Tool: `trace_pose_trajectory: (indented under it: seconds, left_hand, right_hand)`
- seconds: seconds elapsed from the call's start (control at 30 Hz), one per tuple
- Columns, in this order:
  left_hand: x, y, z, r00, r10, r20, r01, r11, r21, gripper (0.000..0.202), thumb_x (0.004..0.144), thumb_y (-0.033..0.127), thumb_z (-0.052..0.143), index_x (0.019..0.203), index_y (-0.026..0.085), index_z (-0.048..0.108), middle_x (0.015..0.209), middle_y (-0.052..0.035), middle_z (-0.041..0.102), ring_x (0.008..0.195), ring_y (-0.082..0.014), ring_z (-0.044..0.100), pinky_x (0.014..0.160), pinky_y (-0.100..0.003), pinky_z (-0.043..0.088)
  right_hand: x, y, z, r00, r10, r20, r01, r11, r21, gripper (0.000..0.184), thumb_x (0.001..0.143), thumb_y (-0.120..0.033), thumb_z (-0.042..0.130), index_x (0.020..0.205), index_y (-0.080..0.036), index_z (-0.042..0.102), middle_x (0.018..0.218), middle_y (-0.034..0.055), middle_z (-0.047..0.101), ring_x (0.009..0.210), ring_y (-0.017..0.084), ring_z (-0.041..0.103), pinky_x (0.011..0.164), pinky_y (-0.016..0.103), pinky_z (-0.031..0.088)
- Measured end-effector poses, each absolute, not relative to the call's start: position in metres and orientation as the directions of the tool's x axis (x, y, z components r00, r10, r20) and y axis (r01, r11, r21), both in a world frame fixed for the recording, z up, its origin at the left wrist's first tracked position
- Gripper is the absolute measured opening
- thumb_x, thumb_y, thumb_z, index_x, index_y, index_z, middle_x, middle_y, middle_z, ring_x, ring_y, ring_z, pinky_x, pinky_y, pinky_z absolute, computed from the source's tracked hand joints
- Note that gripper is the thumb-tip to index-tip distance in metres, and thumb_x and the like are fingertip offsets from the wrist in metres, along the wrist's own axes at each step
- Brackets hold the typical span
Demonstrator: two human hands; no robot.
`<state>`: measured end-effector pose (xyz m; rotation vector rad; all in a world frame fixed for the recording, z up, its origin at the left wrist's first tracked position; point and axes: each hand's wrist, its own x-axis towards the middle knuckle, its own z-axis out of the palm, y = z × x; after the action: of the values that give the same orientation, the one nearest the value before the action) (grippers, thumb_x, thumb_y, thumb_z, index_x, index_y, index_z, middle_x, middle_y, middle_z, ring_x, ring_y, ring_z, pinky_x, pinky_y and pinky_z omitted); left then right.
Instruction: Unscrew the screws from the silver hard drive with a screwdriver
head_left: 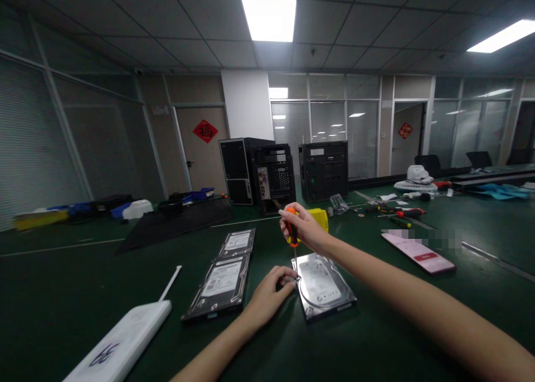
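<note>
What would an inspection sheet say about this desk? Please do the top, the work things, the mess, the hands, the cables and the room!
Surface: green table with pale lines.
Work things: drive lying label up; screwdriver pointing down at its left edge.
Clutter: two more drives at left, white box, phone, loose tools farther back.
Hands: right hand grips the screwdriver handle; left hand has its fingertips by the screwdriver's tip, too small to tell if pinching anything.
Cables: nothing seen.
Surroundings: computer cases behind, doors with red signs, lit ceiling panels.
</note>
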<state>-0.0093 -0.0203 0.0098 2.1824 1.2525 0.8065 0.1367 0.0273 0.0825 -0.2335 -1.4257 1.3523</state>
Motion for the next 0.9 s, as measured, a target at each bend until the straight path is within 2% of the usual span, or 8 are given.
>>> trace_pose_trajectory:
  seconds: [0.17, 0.3, 0.57, 0.8, 0.9]
  left_hand:
    - [-0.0079, -0.0202, 0.0108, 0.400, 0.885, 0.238, 0.584, -0.446, 0.678, 0.023, 0.077, 0.029, 0.047, 0.093, 0.017, 0.058, 0.086, -0.0028, 0.053, 0.081, -0.0170, 0.051, 0.076, -0.027, 0.040]
    - [-0.0085, -0.0183, 0.0092, 0.409, 0.879, 0.245, 0.577, -0.457, 0.676, 0.024, 0.076, 0.030, 0.048, 0.093, 0.017, 0.059, 0.084, -0.0024, 0.053, 0.080, -0.0170, 0.051, 0.076, -0.028, 0.039]
    - [-0.0105, -0.0178, 0.0077, 0.405, 0.883, 0.239, 0.571, -0.448, 0.687, 0.024, 0.076, 0.030, 0.049, 0.095, 0.017, 0.058, 0.086, -0.0022, 0.052, 0.081, -0.0168, 0.050, 0.076, -0.028, 0.039]
    - [-0.0101, -0.0184, 0.0072, 0.391, 0.884, 0.255, 0.561, -0.449, 0.696, 0.022, 0.076, 0.028, 0.049, 0.093, 0.018, 0.058, 0.087, -0.0023, 0.051, 0.082, -0.0164, 0.049, 0.077, -0.027, 0.039]
    - [-0.0102, -0.0183, 0.0072, 0.389, 0.887, 0.250, 0.566, -0.444, 0.694, 0.022, 0.075, 0.028, 0.050, 0.093, 0.018, 0.058, 0.087, -0.0021, 0.051, 0.082, -0.0166, 0.049, 0.077, -0.027, 0.039]
  right_hand:
    - [0.1365, 0.0268, 0.0815, -0.386, 0.727, 0.567, -0.524, 0.333, -0.784, 0.023, 0.075, -0.039, 0.054, 0.087, -0.020, 0.049, 0.060, -0.0061, 0.045, 0.046, 0.004, 0.040, 0.045, 0.017, 0.033]
    - [0.1352, 0.0271, 0.0806, -0.417, 0.707, 0.572, -0.563, 0.293, -0.773, 0.022, 0.079, -0.040, 0.047, 0.085, -0.018, 0.050, 0.062, -0.0044, 0.047, 0.046, 0.005, 0.041, 0.045, 0.018, 0.034]
    - [0.1358, 0.0219, 0.0849, -0.408, 0.733, 0.544, -0.531, 0.294, -0.795, 0.026, 0.072, -0.039, 0.058, 0.081, -0.018, 0.044, 0.067, -0.0031, 0.054, 0.053, 0.007, 0.051, 0.052, 0.021, 0.042]
    - [0.1353, 0.0250, 0.0814, -0.372, 0.748, 0.549, -0.501, 0.336, -0.798, 0.025, 0.073, -0.038, 0.057, 0.083, -0.019, 0.043, 0.063, -0.0046, 0.053, 0.049, 0.006, 0.047, 0.048, 0.018, 0.038]
    - [0.1361, 0.0256, 0.0808, -0.351, 0.749, 0.561, -0.506, 0.352, -0.787, 0.027, 0.073, -0.037, 0.057, 0.091, -0.021, 0.046, 0.061, -0.0061, 0.049, 0.048, 0.005, 0.044, 0.046, 0.017, 0.036]
